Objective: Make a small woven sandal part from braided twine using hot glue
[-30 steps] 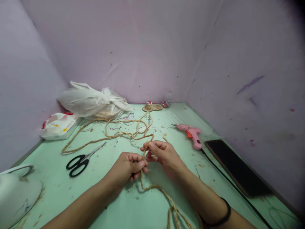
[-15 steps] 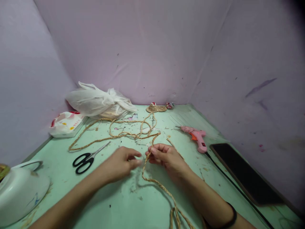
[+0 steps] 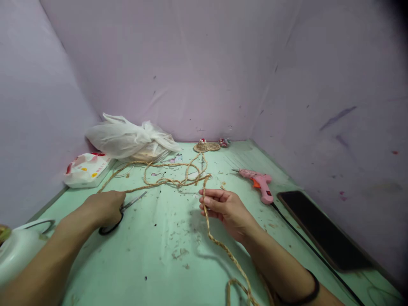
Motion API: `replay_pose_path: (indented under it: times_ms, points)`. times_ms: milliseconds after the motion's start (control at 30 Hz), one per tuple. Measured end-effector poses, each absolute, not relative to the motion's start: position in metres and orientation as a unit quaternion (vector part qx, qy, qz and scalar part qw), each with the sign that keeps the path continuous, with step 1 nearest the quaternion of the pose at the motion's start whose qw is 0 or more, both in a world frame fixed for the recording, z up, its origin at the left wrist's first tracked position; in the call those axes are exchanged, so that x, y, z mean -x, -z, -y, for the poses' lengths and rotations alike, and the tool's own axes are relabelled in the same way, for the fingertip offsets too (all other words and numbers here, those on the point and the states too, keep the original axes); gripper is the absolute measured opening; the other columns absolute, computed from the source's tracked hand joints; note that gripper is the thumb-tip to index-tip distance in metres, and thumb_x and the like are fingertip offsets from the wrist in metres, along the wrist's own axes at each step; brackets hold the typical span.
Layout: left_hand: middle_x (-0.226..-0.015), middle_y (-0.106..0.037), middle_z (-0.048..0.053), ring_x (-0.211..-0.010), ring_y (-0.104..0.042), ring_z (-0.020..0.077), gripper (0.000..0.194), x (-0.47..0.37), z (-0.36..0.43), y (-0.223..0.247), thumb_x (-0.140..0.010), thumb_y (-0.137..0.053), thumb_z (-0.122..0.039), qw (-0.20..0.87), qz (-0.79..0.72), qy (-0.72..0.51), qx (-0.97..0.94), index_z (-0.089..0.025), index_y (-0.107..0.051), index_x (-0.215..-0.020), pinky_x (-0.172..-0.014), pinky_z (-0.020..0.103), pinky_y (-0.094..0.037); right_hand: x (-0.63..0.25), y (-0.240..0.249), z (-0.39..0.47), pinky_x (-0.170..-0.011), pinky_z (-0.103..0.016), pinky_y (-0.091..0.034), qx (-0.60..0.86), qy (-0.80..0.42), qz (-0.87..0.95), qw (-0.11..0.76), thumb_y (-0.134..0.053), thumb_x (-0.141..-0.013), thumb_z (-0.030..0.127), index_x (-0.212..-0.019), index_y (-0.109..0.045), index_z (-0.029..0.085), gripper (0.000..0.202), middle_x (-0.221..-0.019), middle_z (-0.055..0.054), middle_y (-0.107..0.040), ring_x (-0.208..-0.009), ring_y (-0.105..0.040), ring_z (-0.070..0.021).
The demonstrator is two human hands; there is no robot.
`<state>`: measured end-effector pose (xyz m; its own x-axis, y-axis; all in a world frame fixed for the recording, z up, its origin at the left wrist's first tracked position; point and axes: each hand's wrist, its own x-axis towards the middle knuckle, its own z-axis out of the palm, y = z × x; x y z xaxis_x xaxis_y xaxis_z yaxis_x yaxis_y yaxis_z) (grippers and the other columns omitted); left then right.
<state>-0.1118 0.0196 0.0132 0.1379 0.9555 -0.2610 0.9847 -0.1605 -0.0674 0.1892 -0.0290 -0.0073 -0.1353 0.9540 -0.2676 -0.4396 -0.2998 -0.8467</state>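
My right hand [image 3: 234, 212] pinches the braided cord [image 3: 219, 243], likely light, pliable and best taken lightly by thumb and fingertips, above the desk [image 3: 127, 272], while my left hand [image 3: 106, 208] covers the scissors [image 3: 135, 200], its grip hidden.

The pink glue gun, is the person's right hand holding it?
No, the glue gun lies on the table, while the right hand pinches the rope.

The left hand [image 3: 109, 207] is bare; a black band [image 3: 316, 287] circles the right forearm [image 3: 272, 253].
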Motion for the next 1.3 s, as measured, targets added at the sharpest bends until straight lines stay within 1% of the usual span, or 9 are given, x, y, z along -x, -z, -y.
replay_pose_path:
  times_ms: [133,367,533,633,767,833,900,1100,1300]
  points:
    - [-0.081,-0.066,0.01,-0.073,-0.06,0.0297,0.028,0.102,-0.019,-0.022,-0.054,-0.046,-0.014,0.063,-0.654,0.178,-0.733,-0.02,-0.061,-0.077,-0.052,0.032,-0.035,-0.191,0.007,0.027,-0.058,-0.027,-0.049,0.427,-0.677,0.276,0.532,-0.087,-0.04,0.024,-0.074,-0.066,0.011,0.042,-0.061,-0.002,-0.066,-0.052,-0.059,-0.0111]
    - [-0.07,-0.061,0.001,-0.063,-0.056,0.0179,0.046,0.097,-0.022,-0.03,-0.065,-0.047,-0.025,0.218,-0.606,0.037,-0.764,-0.02,-0.055,-0.109,-0.053,0.024,-0.037,-0.192,0.005,0.026,-0.058,-0.026,-0.048,0.441,-0.661,0.26,0.548,-0.087,-0.039,0.023,-0.075,-0.064,0.011,0.045,-0.061,-0.002,-0.066,-0.053,-0.06,-0.0117]
    - [-0.059,-0.052,-0.003,-0.053,-0.047,0.0116,0.043,0.111,-0.015,-0.039,-0.063,-0.049,-0.025,0.294,-0.58,0.017,-0.76,-0.019,-0.058,-0.104,-0.048,0.019,-0.032,-0.195,0.003,0.024,-0.057,-0.026,-0.048,0.441,-0.653,0.256,0.56,-0.087,-0.038,0.025,-0.073,-0.064,0.012,0.045,-0.061,-0.002,-0.066,-0.053,-0.059,-0.0115]
    - [-0.055,-0.044,-0.006,-0.05,-0.039,0.0075,0.036,0.124,-0.006,-0.054,-0.071,-0.046,-0.031,0.336,-0.59,-0.015,-0.734,-0.02,-0.058,-0.103,-0.047,0.017,-0.029,-0.197,0.003,0.024,-0.057,-0.025,-0.047,0.442,-0.65,0.257,0.562,-0.087,-0.038,0.024,-0.073,-0.065,0.012,0.043,-0.061,-0.002,-0.066,-0.053,-0.059,-0.0113]
    - [-0.063,-0.055,-0.006,-0.057,-0.047,0.0085,0.05,0.106,0.004,-0.066,-0.067,-0.056,-0.037,0.392,-0.541,-0.082,-0.739,-0.024,-0.051,-0.115,-0.053,0.018,-0.036,-0.196,0.003,0.025,-0.058,-0.026,-0.047,0.448,-0.652,0.258,0.555,-0.087,-0.039,0.023,-0.075,-0.064,0.012,0.044,-0.061,-0.002,-0.066,-0.053,-0.059,-0.0116]
    - [-0.071,-0.061,-0.001,-0.059,-0.05,0.0108,0.052,0.079,0.009,-0.062,-0.065,-0.056,-0.042,0.356,-0.533,-0.179,-0.746,-0.02,-0.054,-0.112,-0.055,0.021,-0.04,-0.195,0.002,0.026,-0.058,-0.025,-0.047,0.45,-0.65,0.261,0.554,-0.087,-0.04,0.023,-0.076,-0.063,0.012,0.045,-0.061,-0.002,-0.067,-0.054,-0.06,-0.0116]
    - [-0.069,-0.06,0.0,-0.064,-0.053,0.0131,0.039,0.051,0.016,-0.052,-0.066,-0.058,-0.039,0.247,-0.537,-0.238,-0.771,-0.018,-0.058,-0.099,-0.061,0.024,-0.043,-0.194,0.001,0.028,-0.058,-0.025,-0.047,0.451,-0.646,0.27,0.553,-0.086,-0.041,0.023,-0.077,-0.062,0.012,0.044,-0.061,-0.002,-0.067,-0.054,-0.06,-0.0113]
    - [-0.088,-0.065,0.005,-0.076,-0.06,0.0212,0.039,0.016,0.029,-0.014,-0.065,-0.048,-0.016,-0.073,-0.439,-0.188,-0.876,-0.02,-0.056,-0.103,-0.066,0.032,-0.043,-0.192,-0.007,0.034,-0.059,-0.026,-0.047,0.445,-0.639,0.302,0.55,-0.086,-0.041,0.022,-0.072,-0.062,0.013,0.04,-0.057,0.0,-0.066,-0.051,-0.06,-0.0108]
    - [-0.077,-0.064,0.004,-0.062,-0.059,0.0189,0.042,0.018,0.025,0.0,-0.07,-0.047,-0.013,-0.208,-0.391,-0.187,-0.877,-0.019,-0.054,-0.111,-0.058,0.03,-0.042,-0.19,-0.011,0.035,-0.064,-0.03,-0.05,0.444,-0.646,0.295,0.546,-0.086,-0.037,0.019,-0.071,-0.066,0.013,0.04,-0.061,0.0,-0.066,-0.054,-0.062,-0.013]
